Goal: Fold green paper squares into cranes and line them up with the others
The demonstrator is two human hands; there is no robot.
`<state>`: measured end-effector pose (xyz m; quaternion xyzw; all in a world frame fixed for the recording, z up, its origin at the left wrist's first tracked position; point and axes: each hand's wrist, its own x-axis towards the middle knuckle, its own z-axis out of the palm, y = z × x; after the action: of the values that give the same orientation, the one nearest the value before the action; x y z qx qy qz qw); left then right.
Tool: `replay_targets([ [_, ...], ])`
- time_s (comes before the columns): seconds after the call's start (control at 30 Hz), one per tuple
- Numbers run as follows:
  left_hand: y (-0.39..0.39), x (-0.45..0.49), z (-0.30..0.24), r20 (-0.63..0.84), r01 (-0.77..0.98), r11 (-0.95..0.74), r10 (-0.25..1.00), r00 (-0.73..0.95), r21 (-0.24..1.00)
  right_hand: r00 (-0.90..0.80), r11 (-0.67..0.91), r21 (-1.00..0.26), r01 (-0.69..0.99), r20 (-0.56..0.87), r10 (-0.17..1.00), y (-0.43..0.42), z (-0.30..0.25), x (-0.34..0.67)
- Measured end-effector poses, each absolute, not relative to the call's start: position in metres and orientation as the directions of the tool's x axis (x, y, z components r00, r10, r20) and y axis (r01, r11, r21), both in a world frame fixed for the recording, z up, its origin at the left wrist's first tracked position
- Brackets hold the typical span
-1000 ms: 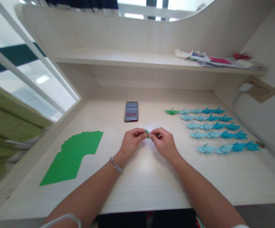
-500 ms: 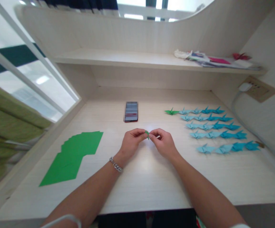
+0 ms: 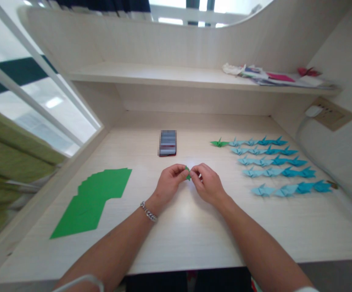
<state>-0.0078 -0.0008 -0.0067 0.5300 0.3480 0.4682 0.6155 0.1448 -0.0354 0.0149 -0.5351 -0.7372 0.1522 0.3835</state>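
- The left hand (image 3: 170,181) pinches a small folded green paper (image 3: 187,173) between thumb and fingers.
- The right hand (image 3: 206,183) has thumb and forefinger drawn together at the paper's right edge; whether it grips the paper or only touches it, I cannot tell.
- The paper is between the two hands, over the middle of the bench (image 3: 191,239); the fingers hide much of its shape.
- A chain bracelet (image 3: 148,211) circles the left wrist.
- Green sheets (image 3: 87,207) lie overlapping and fanned out on the bench, left of the left hand.
- A phone (image 3: 167,142) lies beyond the hands, its screen blurred.
- Blue cranes (image 3: 281,161), pale and darker, stand in five rows right of the hands.
- A green crane (image 3: 219,143) is at the left end of the farthest row.
- A shelf (image 3: 163,78) above the back of the bench bears papers (image 3: 281,77) at its right end.
- On the right wall, a white plug (image 3: 313,111) sits in a socket (image 3: 337,116).
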Motion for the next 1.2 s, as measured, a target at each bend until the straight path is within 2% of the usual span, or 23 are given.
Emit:
replay_targets([
  [0.23, -0.002, -0.006, -0.005, 0.040, -0.198, 0.033, 0.933, 0.357, 0.980, -0.107, 0.335, -0.730, 0.596, 0.341, 0.934, -0.034, 0.010, 0.144],
  [0.5, -0.002, -0.004, -0.007, -0.030, -0.240, 0.110, 0.949, 0.313, 0.965, -0.030, 0.219, -0.908, 0.357, 0.224, 0.974, -0.030, 0.004, 0.144],
  [0.77, -0.005, -0.005, -0.004, -0.071, -0.335, 0.188, 0.940, 0.333, 0.923, -0.035, 0.199, -0.917, 0.345, 0.199, 0.979, -0.030, 0.006, 0.145],
  [0.87, -0.004, -0.005, -0.006, -0.073, -0.341, 0.173, 0.955, 0.286, 0.924, -0.029, 0.187, -0.930, 0.316, 0.187, 0.982, -0.029, 0.007, 0.147],
  [0.93, -0.002, -0.005, -0.008, -0.069, -0.342, 0.155, 0.965, 0.251, 0.927, -0.033, 0.159, -0.955, 0.250, 0.155, 0.987, -0.028, 0.006, 0.147],
  [1.03, 0.000, -0.006, -0.011, -0.063, -0.326, 0.143, 0.968, 0.244, 0.935, -0.052, 0.033, -0.998, 0.048, 0.031, 0.998, -0.025, 0.004, 0.147],
  [1.1, 0.001, -0.007, -0.011, -0.066, -0.302, 0.143, 0.966, 0.251, 0.942, -0.076, -0.065, -0.995, -0.076, -0.059, 0.995, -0.023, 0.003, 0.147],
  [1.2, 0.001, -0.008, -0.010, -0.077, -0.266, 0.151, 0.960, 0.269, 0.952, -0.129, -0.157, -0.973, -0.171, -0.136, 0.982, -0.022, 0.004, 0.150],
])
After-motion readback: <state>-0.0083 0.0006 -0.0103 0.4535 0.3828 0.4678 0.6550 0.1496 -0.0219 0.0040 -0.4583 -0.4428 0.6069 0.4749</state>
